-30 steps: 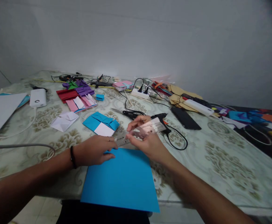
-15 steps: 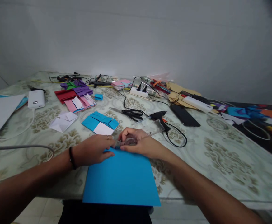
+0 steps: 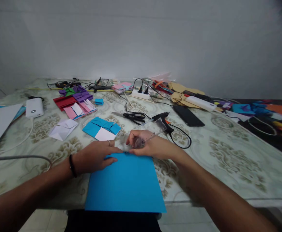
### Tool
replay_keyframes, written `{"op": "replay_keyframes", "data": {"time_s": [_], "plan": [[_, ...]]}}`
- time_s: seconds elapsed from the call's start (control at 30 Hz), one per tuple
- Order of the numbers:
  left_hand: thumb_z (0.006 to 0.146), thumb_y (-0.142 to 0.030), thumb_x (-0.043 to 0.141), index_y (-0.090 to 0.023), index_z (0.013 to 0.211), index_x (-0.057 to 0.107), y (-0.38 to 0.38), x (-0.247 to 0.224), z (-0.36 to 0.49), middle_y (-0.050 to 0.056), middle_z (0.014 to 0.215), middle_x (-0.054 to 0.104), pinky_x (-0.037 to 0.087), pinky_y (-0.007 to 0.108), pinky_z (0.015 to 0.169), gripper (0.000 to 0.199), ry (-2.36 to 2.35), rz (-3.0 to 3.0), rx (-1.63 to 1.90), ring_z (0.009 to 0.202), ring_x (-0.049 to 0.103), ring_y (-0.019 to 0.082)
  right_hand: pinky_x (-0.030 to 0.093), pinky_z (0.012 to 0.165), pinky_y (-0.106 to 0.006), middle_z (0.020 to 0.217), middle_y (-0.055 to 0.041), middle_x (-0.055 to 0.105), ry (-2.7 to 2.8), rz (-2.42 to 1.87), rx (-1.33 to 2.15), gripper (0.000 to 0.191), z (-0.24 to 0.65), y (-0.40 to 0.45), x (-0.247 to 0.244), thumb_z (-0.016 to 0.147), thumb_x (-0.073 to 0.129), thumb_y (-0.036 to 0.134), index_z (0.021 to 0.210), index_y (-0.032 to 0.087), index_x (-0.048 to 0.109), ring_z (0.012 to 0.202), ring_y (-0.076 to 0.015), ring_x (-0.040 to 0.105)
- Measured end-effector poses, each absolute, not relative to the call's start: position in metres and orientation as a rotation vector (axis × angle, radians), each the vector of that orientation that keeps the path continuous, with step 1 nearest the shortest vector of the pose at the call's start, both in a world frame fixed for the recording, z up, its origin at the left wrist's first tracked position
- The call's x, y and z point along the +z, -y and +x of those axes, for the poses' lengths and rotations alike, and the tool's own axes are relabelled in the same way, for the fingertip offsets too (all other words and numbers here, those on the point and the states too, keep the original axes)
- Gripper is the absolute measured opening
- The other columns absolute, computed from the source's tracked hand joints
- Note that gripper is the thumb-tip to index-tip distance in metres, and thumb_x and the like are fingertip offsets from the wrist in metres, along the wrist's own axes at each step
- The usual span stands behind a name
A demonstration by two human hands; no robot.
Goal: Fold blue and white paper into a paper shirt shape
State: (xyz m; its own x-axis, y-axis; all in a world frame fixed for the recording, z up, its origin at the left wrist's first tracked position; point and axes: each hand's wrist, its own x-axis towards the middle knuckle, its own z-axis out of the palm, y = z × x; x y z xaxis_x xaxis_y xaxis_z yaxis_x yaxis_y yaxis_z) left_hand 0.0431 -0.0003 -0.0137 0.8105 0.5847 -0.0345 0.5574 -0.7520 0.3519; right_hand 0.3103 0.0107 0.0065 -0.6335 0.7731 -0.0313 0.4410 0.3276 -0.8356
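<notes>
A flat blue sheet (image 3: pixel 126 183) lies at the table's front edge, its near end reaching past the edge. On its upper left part rests my left hand (image 3: pixel 97 157), fingers apart, the index finger stretched along the far edge. My right hand (image 3: pixel 146 143) is closed round a clear ruler (image 3: pixel 159 127) at the sheet's far edge, with the ruler sticking out up and to the right. Something dark and crumpled-looking shows through between its fingers. Just beyond the hands is a folded blue and white paper piece (image 3: pixel 102 129).
Behind the hands lie black scissors (image 3: pixel 133 117), a glue gun (image 3: pixel 164 120) with its looped cord, and a black phone (image 3: pixel 188 116). Folded papers (image 3: pixel 78 106) and a white power bank (image 3: pixel 34 108) are on the left; a power strip (image 3: pixel 140 94) is farther back.
My right hand has shifted slightly right with the ruler, apart from my left fingertips. The view has shifted a little.
</notes>
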Motion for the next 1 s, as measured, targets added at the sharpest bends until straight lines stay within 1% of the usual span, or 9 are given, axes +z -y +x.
{"op": "replay_keyframes", "data": {"time_s": [0.1, 0.33, 0.43, 0.53, 0.67, 0.83, 1.0], "plan": [[0.099, -0.026, 0.062, -0.026, 0.137, 0.065, 0.001, -0.015, 0.042, 0.006, 0.110, 0.067, 0.047, 0.032, 0.080, 0.038, -0.856, 2.659, 0.114, 0.097, 0.066, 0.023, 0.045, 0.066, -0.024, 0.096, -0.0016, 0.069, 2.250, -1.108, 1.211, 0.020, 0.318, -0.013, 0.008, 0.082, 0.076, 0.027, 0.087, 0.021, 0.058, 0.077, -0.0149, 0.060], [0.099, -0.029, 0.062, -0.028, 0.140, 0.063, 0.001, -0.016, 0.042, 0.006, 0.112, 0.067, 0.047, 0.030, 0.079, 0.041, -0.865, 2.660, 0.096, 0.097, 0.065, 0.022, 0.043, 0.061, -0.024, 0.082, 0.0016, 0.064, 2.336, -1.180, 1.101, 0.017, 0.328, -0.013, 0.016, 0.079, 0.074, 0.020, 0.085, 0.021, 0.058, 0.070, -0.0143, 0.058], [0.099, -0.029, 0.062, -0.029, 0.142, 0.062, 0.002, -0.013, 0.043, 0.006, 0.112, 0.067, 0.047, 0.031, 0.080, 0.043, -0.869, 2.669, 0.070, 0.097, 0.066, 0.022, 0.046, 0.067, -0.025, 0.089, -0.0014, 0.067, 2.305, -1.062, 1.046, 0.015, 0.320, -0.013, 0.011, 0.080, 0.073, 0.022, 0.085, 0.020, 0.058, 0.075, -0.0156, 0.060], [0.099, -0.029, 0.063, -0.030, 0.142, 0.062, 0.003, -0.011, 0.044, 0.006, 0.111, 0.067, 0.047, 0.032, 0.079, 0.043, -0.882, 2.671, 0.043, 0.096, 0.067, 0.023, 0.048, 0.070, -0.026, 0.095, -0.0035, 0.068, 2.250, -0.982, 1.136, 0.017, 0.313, -0.015, 0.004, 0.083, 0.073, 0.028, 0.087, 0.020, 0.058, 0.079, -0.0162, 0.061], [0.101, -0.031, 0.062, -0.029, 0.142, 0.062, 0.003, -0.012, 0.043, 0.006, 0.112, 0.068, 0.048, 0.032, 0.080, 0.042, -0.881, 2.683, 0.050, 0.098, 0.067, 0.024, 0.048, 0.068, -0.025, 0.096, -0.0024, 0.068, 2.222, -0.991, 1.295, 0.020, 0.317, -0.017, 0.003, 0.084, 0.075, 0.030, 0.088, 0.020, 0.057, 0.078, -0.0149, 0.061], [0.100, -0.031, 0.063, -0.028, 0.143, 0.062, 0.004, -0.012, 0.043, 0.006, 0.111, 0.069, 0.048, 0.032, 0.078, 0.043, -0.878, 2.684, 0.066, 0.095, 0.068, 0.023, 0.048, 0.068, -0.026, 0.093, -0.0018, 0.067, 2.317, -1.073, 1.302, 0.018, 0.332, -0.018, 0.019, 0.083, 0.075, 0.027, 0.088, 0.020, 0.059, 0.079, -0.0160, 0.061], [0.100, -0.029, 0.063, -0.028, 0.145, 0.061, 0.004, -0.006, 0.046, 0.007, 0.114, 0.068, 0.050, 0.033, 0.079, 0.044, -0.901, 2.660, -0.003, 0.096, 0.068, 0.024, 0.047, 0.068, -0.026, 0.089, -0.0010, 0.061, 2.410, -1.060, 1.368, 0.014, 0.343, -0.017, 0.031, 0.083, 0.071, 0.024, 0.082, 0.020, 0.058, 0.077, -0.0150, 0.058]]}}
